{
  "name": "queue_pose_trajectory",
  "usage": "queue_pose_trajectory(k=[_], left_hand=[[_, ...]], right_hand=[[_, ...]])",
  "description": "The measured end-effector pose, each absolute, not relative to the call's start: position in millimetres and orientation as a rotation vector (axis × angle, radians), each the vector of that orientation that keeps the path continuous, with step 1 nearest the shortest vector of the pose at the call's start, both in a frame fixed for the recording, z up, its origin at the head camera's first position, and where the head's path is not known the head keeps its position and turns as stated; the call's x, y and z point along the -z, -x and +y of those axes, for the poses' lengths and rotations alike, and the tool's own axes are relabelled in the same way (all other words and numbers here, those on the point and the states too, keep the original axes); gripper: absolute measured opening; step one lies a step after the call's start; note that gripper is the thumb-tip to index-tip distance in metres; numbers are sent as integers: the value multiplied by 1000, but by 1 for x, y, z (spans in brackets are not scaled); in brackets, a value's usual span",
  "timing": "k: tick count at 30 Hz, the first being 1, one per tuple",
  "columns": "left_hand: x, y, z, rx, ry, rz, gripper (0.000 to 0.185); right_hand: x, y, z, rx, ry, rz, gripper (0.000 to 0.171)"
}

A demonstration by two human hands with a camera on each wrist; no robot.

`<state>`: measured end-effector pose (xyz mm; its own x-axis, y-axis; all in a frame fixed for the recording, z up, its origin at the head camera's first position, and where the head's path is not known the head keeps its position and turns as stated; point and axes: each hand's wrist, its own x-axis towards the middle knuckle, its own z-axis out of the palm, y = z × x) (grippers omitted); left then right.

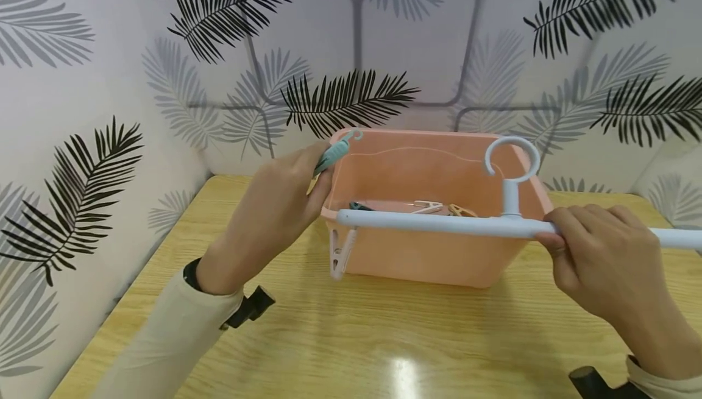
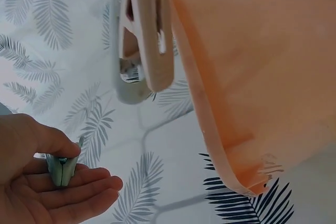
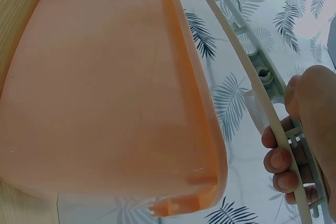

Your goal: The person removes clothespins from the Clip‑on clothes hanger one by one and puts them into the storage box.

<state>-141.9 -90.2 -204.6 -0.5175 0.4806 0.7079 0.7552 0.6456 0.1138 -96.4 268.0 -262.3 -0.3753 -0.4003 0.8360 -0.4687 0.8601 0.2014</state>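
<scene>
My left hand (image 1: 274,204) pinches a pale green clothespin (image 1: 336,150) between thumb and fingers, just left of the pink plastic tub (image 1: 428,253); the same clothespin (image 2: 63,169) shows in the left wrist view. My right hand (image 1: 598,253) grips a light blue hanger bar (image 1: 439,223) with a round hook (image 1: 512,155), held level in front of the tub. A beige clothespin (image 1: 341,253) hangs clipped at the bar's left end, also seen as the beige clothespin (image 2: 149,30) close up. Several more pegs (image 1: 439,207) lie inside the tub.
The tub stands on a wooden table (image 1: 356,338) pushed against walls papered with a leaf pattern (image 1: 351,94). In the right wrist view the tub's wall (image 3: 115,93) fills the left side and the hanger bar (image 3: 247,72) crosses beside it.
</scene>
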Motion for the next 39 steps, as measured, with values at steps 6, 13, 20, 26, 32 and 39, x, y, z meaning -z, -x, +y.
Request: queue_pose_trajectory(k=[6, 13, 20, 26, 32, 39], left_hand=[[210, 168, -85, 574, 1051, -2242, 36], [209, 200, -75, 540, 1081, -2342, 19], [199, 229, -63, 434, 1070, -2460, 10], [206, 255, -45, 440, 1092, -2616, 11], [223, 276, -33, 415, 1048, -2773, 20], [241, 289, -31, 300, 1095, -2744, 19]], right_hand=[[259, 92, 271, -79, -640, -1997, 52], [258, 89, 278, -65, -634, -2012, 54], [257, 88, 285, -65, -625, -2007, 56], [256, 87, 289, -77, -603, -2011, 57], [259, 88, 289, -67, -604, -2037, 59], [259, 89, 290, -55, -611, -2044, 58]])
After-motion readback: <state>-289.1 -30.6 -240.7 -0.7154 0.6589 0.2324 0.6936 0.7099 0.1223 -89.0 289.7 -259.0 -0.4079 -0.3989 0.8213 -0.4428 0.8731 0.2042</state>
